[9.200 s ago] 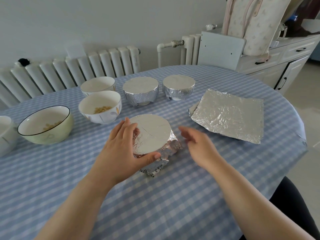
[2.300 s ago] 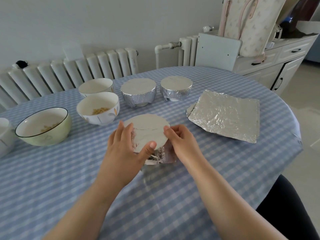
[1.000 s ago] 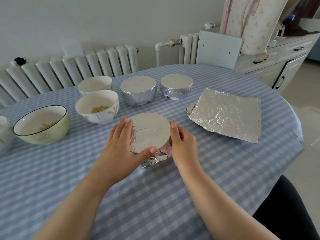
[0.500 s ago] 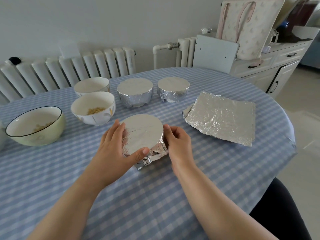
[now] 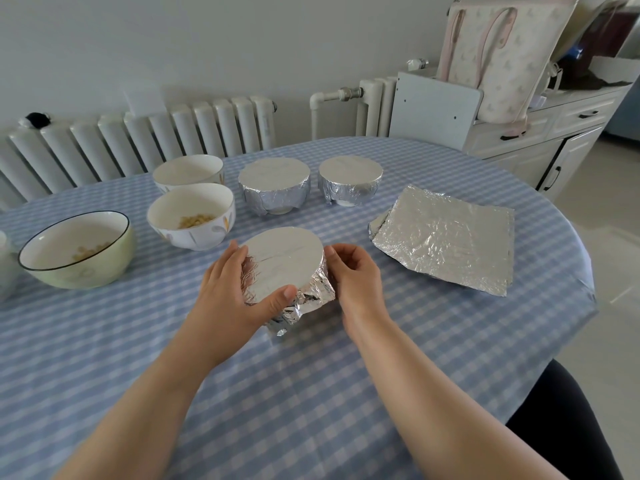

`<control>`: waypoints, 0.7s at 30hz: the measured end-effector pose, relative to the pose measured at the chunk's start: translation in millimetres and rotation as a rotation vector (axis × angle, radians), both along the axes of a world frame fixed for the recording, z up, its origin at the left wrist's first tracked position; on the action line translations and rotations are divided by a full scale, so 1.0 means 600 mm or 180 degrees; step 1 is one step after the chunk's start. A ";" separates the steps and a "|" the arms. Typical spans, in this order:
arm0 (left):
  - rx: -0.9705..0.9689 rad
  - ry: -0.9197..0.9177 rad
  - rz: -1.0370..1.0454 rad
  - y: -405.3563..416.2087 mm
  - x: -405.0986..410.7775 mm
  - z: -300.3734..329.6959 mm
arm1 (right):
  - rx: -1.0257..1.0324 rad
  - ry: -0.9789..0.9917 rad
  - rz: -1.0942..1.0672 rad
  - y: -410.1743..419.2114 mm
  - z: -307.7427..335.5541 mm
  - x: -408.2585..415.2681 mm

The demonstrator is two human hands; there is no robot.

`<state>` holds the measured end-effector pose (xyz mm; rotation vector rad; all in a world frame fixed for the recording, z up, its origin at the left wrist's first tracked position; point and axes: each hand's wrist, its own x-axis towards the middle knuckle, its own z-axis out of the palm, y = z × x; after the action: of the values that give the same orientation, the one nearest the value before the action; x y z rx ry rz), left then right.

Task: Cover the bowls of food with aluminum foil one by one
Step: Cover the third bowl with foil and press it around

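Observation:
A foil-covered bowl (image 5: 284, 263) sits in the middle of the table, its foil flat on top and crumpled down the sides. My left hand (image 5: 228, 296) cups its left side with the thumb on the near rim. My right hand (image 5: 353, 275) presses the foil against its right side. Behind it stand two bowls wrapped in foil (image 5: 274, 187) (image 5: 350, 180). Uncovered bowls stand to the left: a white one with yellow food (image 5: 191, 216), another white one (image 5: 188, 173) behind it, and a green one (image 5: 78, 249). A stack of foil sheets (image 5: 446, 239) lies to the right.
The round table carries a blue checked cloth (image 5: 311, 393). A radiator (image 5: 138, 133) runs along the wall behind. A white cabinet (image 5: 540, 136) with a bag on it stands at the back right. A white vessel's edge (image 5: 3, 268) shows at far left.
Both hands stay on the centre bowl, shifting slightly around its sides while pressing the foil down; over the earlier frames my right hand came in from the right onto the foil.

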<state>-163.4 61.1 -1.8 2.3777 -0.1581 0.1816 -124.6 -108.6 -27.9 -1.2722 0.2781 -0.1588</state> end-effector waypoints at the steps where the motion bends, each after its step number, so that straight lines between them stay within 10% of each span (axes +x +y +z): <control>1: -0.0022 -0.0012 0.0007 0.000 0.000 0.001 | 0.0007 0.0005 0.0013 0.001 0.000 0.001; 21: -0.0136 0.0209 0.0124 0.025 0.027 -0.020 | 0.0397 0.0311 0.0396 0.010 -0.002 0.007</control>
<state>-147.3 76.3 -13.6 2.3421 -0.0761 0.1238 -120.4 -102.7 -29.4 -1.1711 0.2874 0.0268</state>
